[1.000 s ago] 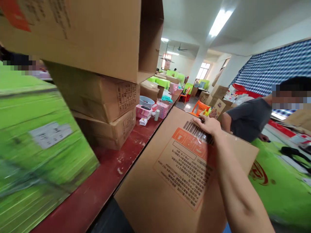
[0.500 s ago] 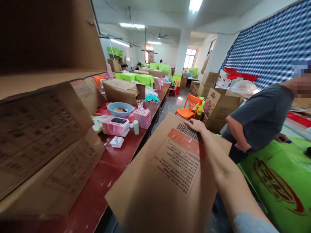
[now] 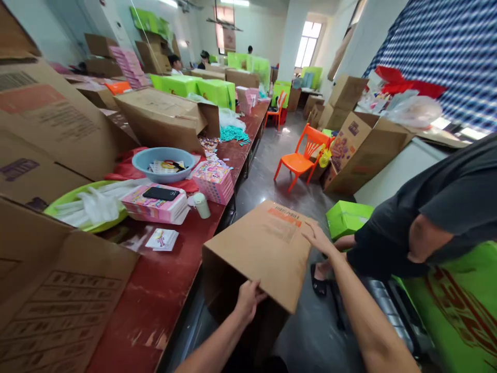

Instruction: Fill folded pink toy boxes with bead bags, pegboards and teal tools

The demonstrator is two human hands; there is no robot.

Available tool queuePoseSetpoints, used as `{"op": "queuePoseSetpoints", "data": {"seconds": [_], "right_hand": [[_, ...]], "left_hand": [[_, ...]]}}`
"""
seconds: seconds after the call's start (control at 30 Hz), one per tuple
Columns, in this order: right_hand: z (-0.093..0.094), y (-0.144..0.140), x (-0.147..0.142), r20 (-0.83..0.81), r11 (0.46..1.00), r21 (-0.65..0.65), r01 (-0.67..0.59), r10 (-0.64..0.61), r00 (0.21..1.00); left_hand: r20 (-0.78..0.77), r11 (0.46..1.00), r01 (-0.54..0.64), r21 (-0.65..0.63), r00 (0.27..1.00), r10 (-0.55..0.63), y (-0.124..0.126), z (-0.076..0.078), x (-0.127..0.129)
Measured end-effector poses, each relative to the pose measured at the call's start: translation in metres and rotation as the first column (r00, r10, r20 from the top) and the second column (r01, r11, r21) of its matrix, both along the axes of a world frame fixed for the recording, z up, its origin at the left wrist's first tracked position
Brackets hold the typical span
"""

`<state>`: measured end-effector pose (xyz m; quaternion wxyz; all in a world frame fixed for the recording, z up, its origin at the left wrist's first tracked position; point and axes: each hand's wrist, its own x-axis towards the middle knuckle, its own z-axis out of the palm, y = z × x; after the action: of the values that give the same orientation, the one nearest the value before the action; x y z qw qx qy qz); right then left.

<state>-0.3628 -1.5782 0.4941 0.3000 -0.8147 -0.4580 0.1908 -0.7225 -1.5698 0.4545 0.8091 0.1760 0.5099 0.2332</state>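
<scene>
My left hand [image 3: 248,300] gripping the near edge of a brown cardboard box [image 3: 264,254], my right hand [image 3: 317,238] flat and spread on its far side, box held over the floor just beside the red surface [image 3: 163,290], a person's dark sleeve [image 3: 446,207] to the right

My left hand [image 3: 248,299] hides its fingertips behind the cardboard box [image 3: 264,248] edge, whose lower part I can't see; the print on its orange label [image 3: 284,216] is too small to read; the co-worker [image 3: 427,217] runs off frame right
</scene>
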Motion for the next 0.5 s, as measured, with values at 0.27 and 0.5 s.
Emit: {"op": "queuePoseSetpoints", "data": {"seconds": [0.27,0.5], "right_hand": [[-0.106,-0.16,-0.096,-0.375,0.893,-0.196,0.406,-0.45,0.81],[-0.169,-0.083,-0.046,-0.519,0.916,-0.246,0.316,-0.4,0.756]], "left_hand": [[0.065,0.983,0.145,0.11,0.986,-0.153,0.093,0.016,0.189],[-0.027,0.91,0.26,0.322,0.964,-0.265,0.13,-0.014,0.265]]}}
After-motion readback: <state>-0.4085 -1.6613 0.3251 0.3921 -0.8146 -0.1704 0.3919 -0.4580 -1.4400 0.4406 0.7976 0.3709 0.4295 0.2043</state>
